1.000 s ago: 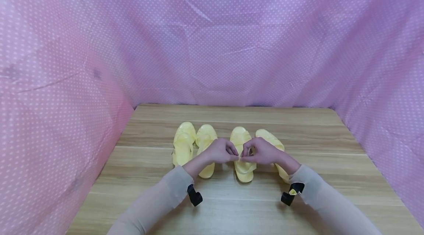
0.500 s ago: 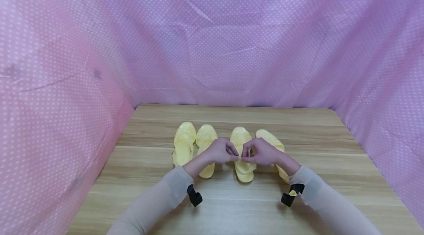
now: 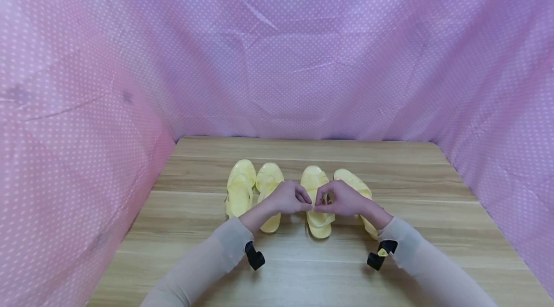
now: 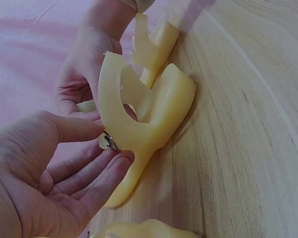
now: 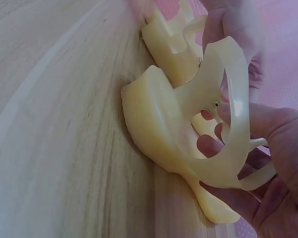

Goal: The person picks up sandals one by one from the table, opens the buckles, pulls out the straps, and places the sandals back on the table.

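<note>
wooden table [image 3: 311,278] | left hand [image 3: 289,196] pinches buckle [image 4: 110,142], left-wrist view shows, head hides | right hand [image 3: 343,197] holds sandal strap [image 4: 87,106]

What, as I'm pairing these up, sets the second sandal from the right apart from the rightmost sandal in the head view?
The second sandal from the right points nearly straight ahead; the rightmost sandal slants, toe leftward. The left hand pinches the second sandal's metal buckle; the right hand partly hides the rightmost sandal. Both are pale yellow and rest on the wooden table.
</note>
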### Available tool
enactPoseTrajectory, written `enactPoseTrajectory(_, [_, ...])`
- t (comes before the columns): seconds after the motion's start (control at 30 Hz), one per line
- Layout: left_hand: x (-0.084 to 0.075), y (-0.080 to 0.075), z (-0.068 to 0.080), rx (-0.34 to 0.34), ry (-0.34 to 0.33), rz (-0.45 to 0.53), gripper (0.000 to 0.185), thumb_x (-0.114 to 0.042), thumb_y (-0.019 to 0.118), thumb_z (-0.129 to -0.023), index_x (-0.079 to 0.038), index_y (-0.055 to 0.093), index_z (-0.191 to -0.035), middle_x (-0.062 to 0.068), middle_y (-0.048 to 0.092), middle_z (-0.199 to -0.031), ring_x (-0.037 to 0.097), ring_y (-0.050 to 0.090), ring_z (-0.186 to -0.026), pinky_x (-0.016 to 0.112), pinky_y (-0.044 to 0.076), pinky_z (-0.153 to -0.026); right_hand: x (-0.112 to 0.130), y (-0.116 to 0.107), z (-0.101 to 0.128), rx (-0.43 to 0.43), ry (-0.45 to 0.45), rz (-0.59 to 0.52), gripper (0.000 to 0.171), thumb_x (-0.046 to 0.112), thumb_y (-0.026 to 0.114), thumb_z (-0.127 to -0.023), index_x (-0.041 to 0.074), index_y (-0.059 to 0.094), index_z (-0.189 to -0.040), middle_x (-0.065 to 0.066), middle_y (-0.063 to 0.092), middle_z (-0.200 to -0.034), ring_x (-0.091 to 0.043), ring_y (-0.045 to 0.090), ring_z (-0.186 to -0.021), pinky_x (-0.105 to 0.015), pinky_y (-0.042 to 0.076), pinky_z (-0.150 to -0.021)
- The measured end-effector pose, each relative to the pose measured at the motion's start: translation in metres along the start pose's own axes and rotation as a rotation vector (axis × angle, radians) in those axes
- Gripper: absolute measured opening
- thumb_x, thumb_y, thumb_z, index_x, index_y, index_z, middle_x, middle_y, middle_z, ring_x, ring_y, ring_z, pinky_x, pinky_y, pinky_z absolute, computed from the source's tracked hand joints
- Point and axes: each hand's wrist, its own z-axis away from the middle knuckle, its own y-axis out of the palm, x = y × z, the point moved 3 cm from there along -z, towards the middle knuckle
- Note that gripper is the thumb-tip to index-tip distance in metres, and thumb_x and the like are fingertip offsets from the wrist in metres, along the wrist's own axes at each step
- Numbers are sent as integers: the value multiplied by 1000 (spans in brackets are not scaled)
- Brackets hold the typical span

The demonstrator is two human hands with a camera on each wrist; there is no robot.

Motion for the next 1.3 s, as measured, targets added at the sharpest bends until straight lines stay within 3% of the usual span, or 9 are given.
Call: enactPoseTrajectory(1.3, [4, -1, -1, -3, 3, -8, 7, -18, 85, -87, -13, 81, -90, 2, 82, -88, 7, 70, -77, 21, 55, -69, -3, 0, 1, 6, -26, 38, 19, 13, 83, -91, 21, 70, -80, 11, 65, -74, 0, 57, -70, -22, 51, -65])
